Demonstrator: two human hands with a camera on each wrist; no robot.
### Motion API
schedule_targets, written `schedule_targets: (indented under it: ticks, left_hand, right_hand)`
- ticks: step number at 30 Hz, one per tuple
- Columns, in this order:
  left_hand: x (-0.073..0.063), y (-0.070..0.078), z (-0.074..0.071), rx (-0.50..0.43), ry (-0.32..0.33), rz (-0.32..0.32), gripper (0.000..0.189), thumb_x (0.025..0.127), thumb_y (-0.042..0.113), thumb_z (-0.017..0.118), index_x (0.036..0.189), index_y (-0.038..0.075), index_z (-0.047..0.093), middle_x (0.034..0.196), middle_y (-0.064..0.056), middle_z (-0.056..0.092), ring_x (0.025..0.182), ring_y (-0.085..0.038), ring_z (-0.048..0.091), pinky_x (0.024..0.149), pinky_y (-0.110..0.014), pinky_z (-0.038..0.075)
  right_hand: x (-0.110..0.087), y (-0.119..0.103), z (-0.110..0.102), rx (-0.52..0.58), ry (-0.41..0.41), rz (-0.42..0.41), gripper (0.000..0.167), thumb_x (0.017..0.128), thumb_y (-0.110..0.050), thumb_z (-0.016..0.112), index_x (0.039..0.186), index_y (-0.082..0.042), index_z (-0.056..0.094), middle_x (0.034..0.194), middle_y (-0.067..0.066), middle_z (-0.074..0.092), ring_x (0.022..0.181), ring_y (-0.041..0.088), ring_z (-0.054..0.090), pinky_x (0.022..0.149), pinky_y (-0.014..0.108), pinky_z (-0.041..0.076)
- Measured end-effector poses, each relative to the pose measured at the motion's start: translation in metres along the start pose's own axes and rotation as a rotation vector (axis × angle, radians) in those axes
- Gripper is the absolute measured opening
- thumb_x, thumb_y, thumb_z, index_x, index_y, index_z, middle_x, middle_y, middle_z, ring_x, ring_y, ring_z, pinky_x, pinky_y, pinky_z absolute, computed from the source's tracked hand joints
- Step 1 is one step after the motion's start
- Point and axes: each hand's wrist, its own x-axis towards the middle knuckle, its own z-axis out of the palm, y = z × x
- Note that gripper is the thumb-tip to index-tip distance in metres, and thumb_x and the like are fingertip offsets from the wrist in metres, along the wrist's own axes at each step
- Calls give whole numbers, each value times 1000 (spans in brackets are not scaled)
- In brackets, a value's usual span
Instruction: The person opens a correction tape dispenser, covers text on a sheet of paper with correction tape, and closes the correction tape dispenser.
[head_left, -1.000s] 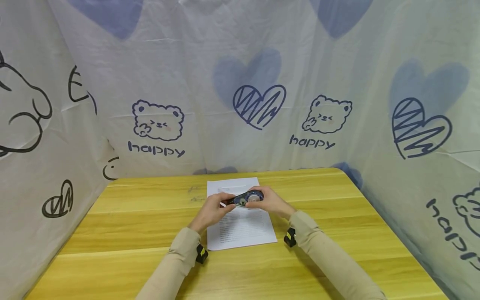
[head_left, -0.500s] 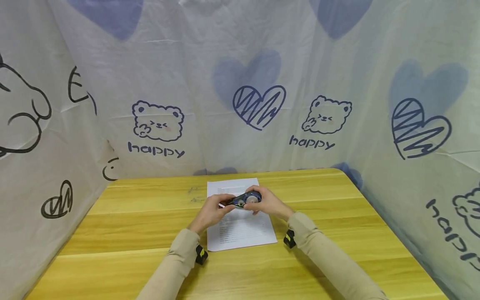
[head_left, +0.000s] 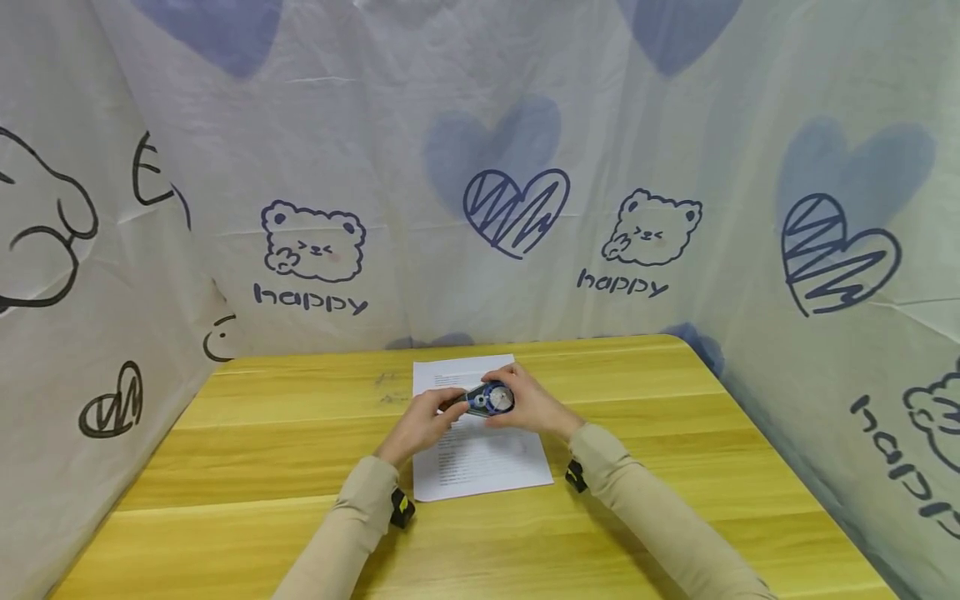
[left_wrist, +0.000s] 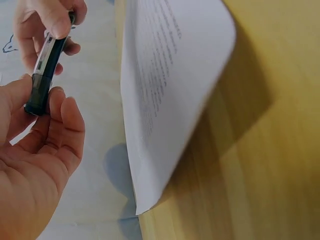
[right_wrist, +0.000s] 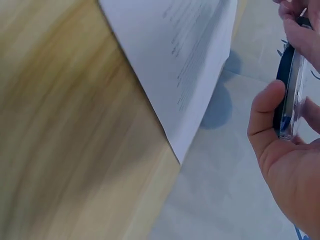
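A correction tape dispenser (head_left: 498,399), with a clear case, blue parts and a pale round reel, is held above the paper (head_left: 487,467). My left hand (head_left: 418,427) pinches its narrow dark end between thumb and fingers. At the wide, rounded end, my right hand (head_left: 538,406) grips the dispenser by its edges. Seen edge-on in the left wrist view, the dispenser (left_wrist: 48,62) has a dark cap-like section at the left fingers. In the right wrist view, the right thumb presses one side of it (right_wrist: 285,95). The tip is hidden by the left fingers.
The printed sheet lies on a yellow wood-grain table (head_left: 262,467), reaching toward its far edge. A pale curtain (head_left: 412,167) with hearts and bear drawings hangs behind and at both sides. Black wrist devices (head_left: 402,508) sit under the cuffs.
The right hand has shifted slightly left and turned the dispenser so its round reel faces the head camera more. The left hand has stayed almost in place, pinching the narrow end throughout.
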Motion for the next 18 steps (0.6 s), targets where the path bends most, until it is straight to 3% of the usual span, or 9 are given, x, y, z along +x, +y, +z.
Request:
schedule_targets:
  ticks: [5,11,18]
  left_hand:
    - [0,-2,-2,25,33,-9,33,99,29,58,126,10,65,105,-1,70,93,-16,61,76,-31,52]
    - [1,-6,-6,34,62,11,30,99,25,60,123,9,67,100,-1,71,91,-16,63,77,-32,52]
    - [0,-7,-9,52,59,20,24,98,22,61,119,11,69,99,-2,72,91,-17,64,80,-33,54]
  right_hand:
    - [0,5,1,-65,5,-10,63,78,-27,84,133,-15,57,119,9,51,102,20,55,90,36,52]
    - [-1,9,-4,-111,26,23,64,77,-32,84,132,-12,59,119,8,56,98,18,57,86,34,53]
    - [-2,11,-12,-143,41,150,66,75,-34,85,132,-12,61,127,12,59,103,23,58,90,39,51]
